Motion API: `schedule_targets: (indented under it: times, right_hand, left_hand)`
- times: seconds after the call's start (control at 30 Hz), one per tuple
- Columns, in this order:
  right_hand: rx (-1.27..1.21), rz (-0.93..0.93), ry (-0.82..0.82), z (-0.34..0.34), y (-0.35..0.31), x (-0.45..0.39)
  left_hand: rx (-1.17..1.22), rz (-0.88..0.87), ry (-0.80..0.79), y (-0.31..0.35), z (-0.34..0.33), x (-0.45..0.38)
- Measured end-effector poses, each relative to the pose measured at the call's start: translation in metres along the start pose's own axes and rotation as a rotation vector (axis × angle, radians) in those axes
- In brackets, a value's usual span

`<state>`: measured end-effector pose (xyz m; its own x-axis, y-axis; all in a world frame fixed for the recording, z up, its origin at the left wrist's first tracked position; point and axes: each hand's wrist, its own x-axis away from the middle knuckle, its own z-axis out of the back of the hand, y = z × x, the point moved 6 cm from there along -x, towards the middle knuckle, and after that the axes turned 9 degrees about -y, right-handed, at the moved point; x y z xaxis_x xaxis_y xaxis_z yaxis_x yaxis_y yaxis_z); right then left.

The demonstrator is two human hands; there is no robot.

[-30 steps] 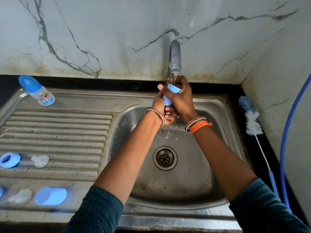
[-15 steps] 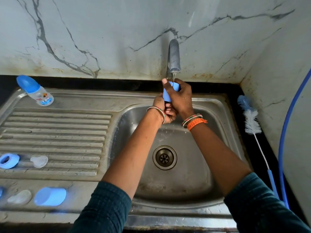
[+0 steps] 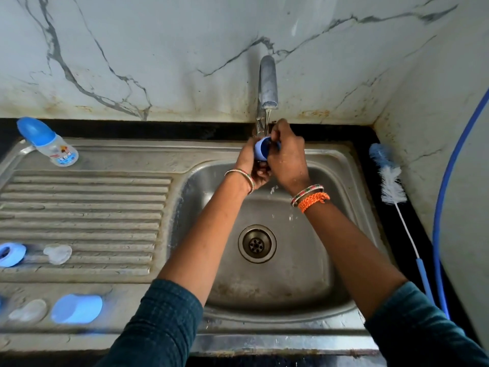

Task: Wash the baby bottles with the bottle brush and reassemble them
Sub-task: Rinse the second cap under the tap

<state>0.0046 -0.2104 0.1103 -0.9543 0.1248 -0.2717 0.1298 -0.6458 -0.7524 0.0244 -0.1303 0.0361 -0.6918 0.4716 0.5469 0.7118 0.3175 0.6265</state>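
Left hand (image 3: 247, 165): fingers curled round blue bottle cap (image 3: 262, 151), held under tap (image 3: 267, 83) stream above sink basin (image 3: 330, 250) | Right hand (image 3: 287, 157): pinches same cap from above | Assembled baby bottle (image 3: 50, 143): lying on drainboard (image 3: 87, 207), far left | Bottle brush (image 3: 390, 186): on counter, right of sink

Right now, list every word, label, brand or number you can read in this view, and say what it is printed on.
Nothing can be read for certain.
Baby bottle lying at the back left of the sink's drainboard: a coloured print with red and blue marks on its clear body, too small and blurred to read.
Blue cap held in both hands under the tap: no print shows.
Bottle brush, loose blue cap, blue ring: no lettering visible.
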Motion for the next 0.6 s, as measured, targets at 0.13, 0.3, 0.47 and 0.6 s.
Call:
schedule_targets:
  times: [0.13,0.3,0.47,0.6]
  right_hand:
    - [0.292,0.135,-0.133,0.000,-0.015,-0.001]
    - [0.653,-0.149,-0.485,-0.005,-0.013,-0.002]
    - [0.638,0.099,-0.594,-0.028,-0.010,0.008]
    - [1.128,0.353,-0.527,-0.012,-0.003,-0.009]
  left_hand:
    - [0.106,0.025,-0.067,0.000,0.001,-0.010]
    - [-0.016,-0.058,-0.037,-0.006,0.003,-0.018]
    - [-0.049,0.023,0.082,-0.001,0.029,-0.020]
    - [-0.031,0.039,0.074,0.000,0.029,-0.022]
